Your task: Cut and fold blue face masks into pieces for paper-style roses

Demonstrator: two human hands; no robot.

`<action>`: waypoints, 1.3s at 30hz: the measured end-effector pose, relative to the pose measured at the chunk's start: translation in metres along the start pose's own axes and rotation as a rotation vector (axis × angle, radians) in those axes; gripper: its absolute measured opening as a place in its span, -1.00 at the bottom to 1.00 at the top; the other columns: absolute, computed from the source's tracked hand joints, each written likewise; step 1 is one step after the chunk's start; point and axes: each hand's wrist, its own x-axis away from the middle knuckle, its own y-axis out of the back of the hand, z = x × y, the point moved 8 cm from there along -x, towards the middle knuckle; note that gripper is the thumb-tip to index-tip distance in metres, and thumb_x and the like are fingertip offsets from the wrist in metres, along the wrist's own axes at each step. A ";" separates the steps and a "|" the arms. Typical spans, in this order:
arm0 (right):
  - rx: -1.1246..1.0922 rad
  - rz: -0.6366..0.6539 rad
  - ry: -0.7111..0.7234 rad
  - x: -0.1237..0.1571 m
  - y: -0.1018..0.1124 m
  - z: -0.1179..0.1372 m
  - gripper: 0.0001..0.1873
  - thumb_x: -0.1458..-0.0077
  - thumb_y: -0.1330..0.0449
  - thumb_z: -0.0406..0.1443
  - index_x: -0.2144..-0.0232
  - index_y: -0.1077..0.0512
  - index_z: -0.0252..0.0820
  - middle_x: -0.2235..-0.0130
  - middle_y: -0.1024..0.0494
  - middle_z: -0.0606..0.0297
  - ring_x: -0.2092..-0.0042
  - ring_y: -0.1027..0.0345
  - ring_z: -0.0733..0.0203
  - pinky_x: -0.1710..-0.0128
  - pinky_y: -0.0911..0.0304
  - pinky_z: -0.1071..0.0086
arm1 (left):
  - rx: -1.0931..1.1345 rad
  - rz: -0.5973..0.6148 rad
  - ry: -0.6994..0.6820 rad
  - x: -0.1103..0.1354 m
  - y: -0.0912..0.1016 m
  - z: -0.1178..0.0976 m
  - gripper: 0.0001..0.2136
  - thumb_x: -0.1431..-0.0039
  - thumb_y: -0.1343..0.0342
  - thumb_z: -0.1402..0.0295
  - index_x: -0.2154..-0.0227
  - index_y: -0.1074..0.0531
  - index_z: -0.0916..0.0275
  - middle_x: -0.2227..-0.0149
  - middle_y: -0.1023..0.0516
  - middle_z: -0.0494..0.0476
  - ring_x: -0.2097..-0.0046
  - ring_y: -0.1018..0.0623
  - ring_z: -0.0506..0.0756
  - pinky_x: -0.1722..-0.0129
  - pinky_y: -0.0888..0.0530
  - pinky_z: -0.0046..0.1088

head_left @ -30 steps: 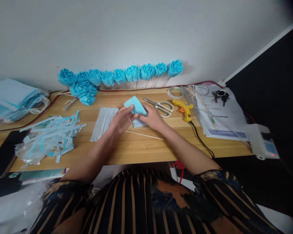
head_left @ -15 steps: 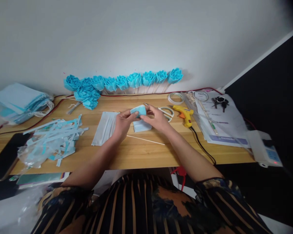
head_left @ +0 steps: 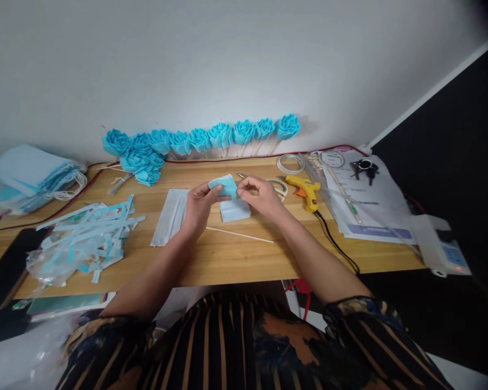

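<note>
Work corner: pale wall (head_left: 244, 65), wood-grain table (head_left: 248, 262).
Table's far edge runs along the wall, which bears small reddish marks. Dark surface (head_left: 451, 151) at right, bordered by slanting pale strip (head_left: 435, 93). Light soft; wall brightest low at centre, greyer toward top.

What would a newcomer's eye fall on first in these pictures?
Most likely the row of bright blue flowers against the wall, at the back of the table. In the middle, the left hand holds a blue sheet, with the right hand at its edge. A yellow glue gun lies farther right.
</note>
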 end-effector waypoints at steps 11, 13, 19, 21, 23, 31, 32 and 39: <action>-0.048 -0.005 0.068 0.003 0.003 0.012 -0.53 -0.04 -0.31 -0.17 -0.02 -0.46 -0.09 0.07 -0.58 0.22 0.02 -0.45 0.07 -0.07 -0.30 0.15 | -0.352 0.072 -0.134 0.004 -0.008 -0.010 -0.89 0.00 -0.34 0.30 0.47 -0.62 0.23 0.50 -0.59 0.01 0.40 -0.54 0.02 0.32 -0.46 -0.53; 0.020 -0.002 0.146 0.006 0.001 0.021 -0.61 -0.06 -0.32 -0.18 0.03 -0.49 -0.07 0.08 -0.59 0.22 0.01 -0.44 0.05 -0.08 -0.29 0.14 | -0.470 0.097 -0.177 0.006 -0.011 -0.009 -0.91 -0.03 -0.30 0.34 0.50 -0.61 0.23 0.51 -0.56 -0.01 0.41 -0.49 0.01 0.37 -0.38 -0.55; 0.130 -0.024 0.385 0.012 -0.006 0.039 -0.94 -0.17 -0.26 -0.26 0.28 -0.53 -0.07 0.20 -0.59 0.26 0.08 -0.44 0.10 -0.03 -0.28 0.13 | -0.721 0.189 -0.330 0.008 -0.019 -0.006 -0.82 -0.13 -0.16 0.33 0.54 -0.52 0.27 0.55 -0.46 -0.05 0.44 -0.41 -0.02 0.39 -0.30 -0.54; 0.139 -0.031 0.418 0.013 -0.006 0.040 -0.95 -0.19 -0.24 -0.29 0.31 -0.53 -0.08 0.22 -0.59 0.27 0.11 -0.44 0.12 -0.02 -0.28 0.13 | -0.769 0.199 -0.353 0.008 -0.020 -0.006 -0.81 -0.15 -0.13 0.32 0.52 -0.51 0.28 0.54 -0.45 -0.04 0.43 -0.41 -0.01 0.38 -0.31 -0.53; 0.147 -0.041 0.419 0.013 -0.006 0.040 -0.94 -0.19 -0.23 -0.31 0.32 -0.52 -0.08 0.22 -0.59 0.28 0.12 -0.45 0.13 -0.02 -0.28 0.13 | -0.768 0.211 -0.360 0.009 -0.022 -0.008 -0.82 -0.16 -0.12 0.32 0.49 -0.52 0.27 0.53 -0.46 -0.03 0.42 -0.42 -0.01 0.36 -0.32 -0.52; 0.127 -0.054 0.374 0.013 -0.005 0.040 -0.93 -0.19 -0.21 -0.30 0.36 -0.49 -0.09 0.23 -0.59 0.26 0.12 -0.45 0.12 -0.02 -0.29 0.14 | -0.657 0.251 -0.286 0.009 -0.025 -0.004 -0.84 -0.11 -0.15 0.31 0.51 -0.50 0.26 0.51 -0.48 -0.02 0.39 -0.46 0.01 0.34 -0.36 -0.52; 0.118 -0.050 0.377 0.014 -0.006 0.041 -0.92 -0.19 -0.21 -0.30 0.36 -0.49 -0.10 0.24 -0.59 0.26 0.12 -0.45 0.12 -0.04 -0.28 0.13 | -0.657 0.239 -0.270 0.008 -0.024 -0.003 -0.81 -0.10 -0.16 0.31 0.56 -0.48 0.26 0.55 -0.44 -0.04 0.43 -0.43 0.00 0.38 -0.33 -0.52; -0.042 -0.032 0.149 0.007 -0.005 0.016 -0.43 -0.09 -0.28 -0.22 -0.15 -0.31 -0.03 0.02 -0.53 0.22 -0.03 -0.41 0.10 -0.06 -0.32 0.17 | -0.196 0.120 -0.081 0.003 -0.011 0.000 -0.77 0.01 -0.34 0.18 0.41 -0.62 0.27 0.41 -0.63 0.07 0.31 -0.58 0.10 0.19 -0.52 -0.33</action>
